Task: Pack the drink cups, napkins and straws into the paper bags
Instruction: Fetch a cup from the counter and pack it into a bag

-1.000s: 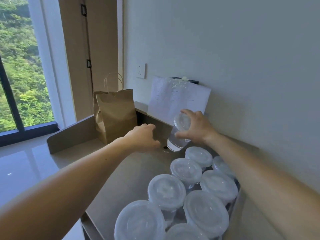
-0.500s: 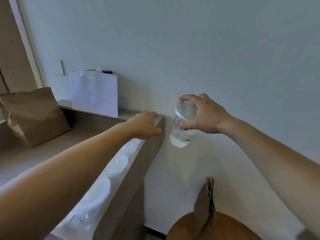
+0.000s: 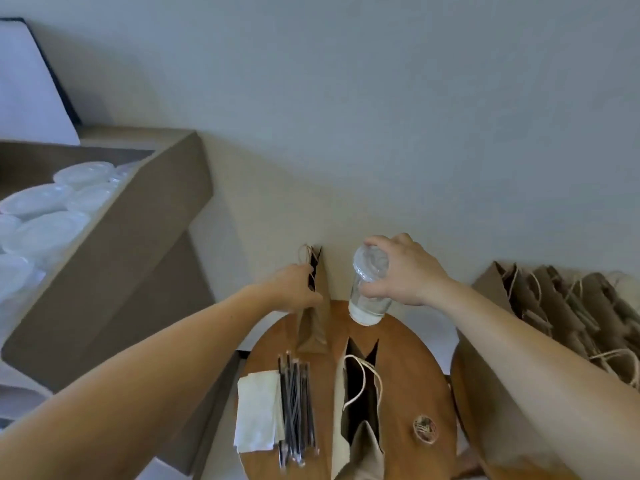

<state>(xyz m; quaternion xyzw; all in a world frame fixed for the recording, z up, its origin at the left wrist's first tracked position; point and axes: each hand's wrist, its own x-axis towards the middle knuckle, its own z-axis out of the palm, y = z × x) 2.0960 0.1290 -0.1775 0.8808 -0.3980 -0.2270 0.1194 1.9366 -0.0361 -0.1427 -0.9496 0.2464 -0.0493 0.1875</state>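
Now above round table (image 3: pixel 412 375), right hand (image 3: pixel 410 273) clamped on cup (image 3: pixel 367 296), left hand (image 3: pixel 292 289) off ledge (image 3: pixel 162 192), grip pinching bag (image 3: pixel 313 329)

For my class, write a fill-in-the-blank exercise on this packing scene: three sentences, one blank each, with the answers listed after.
1. The right hand holds a clear lidded ____ near the far edge of the round wooden table.
2. The left hand grips the top of a flat brown paper ____.
3. On the table, the black straws lie right beside the white ____.

Missing words: cup; bag; napkins.
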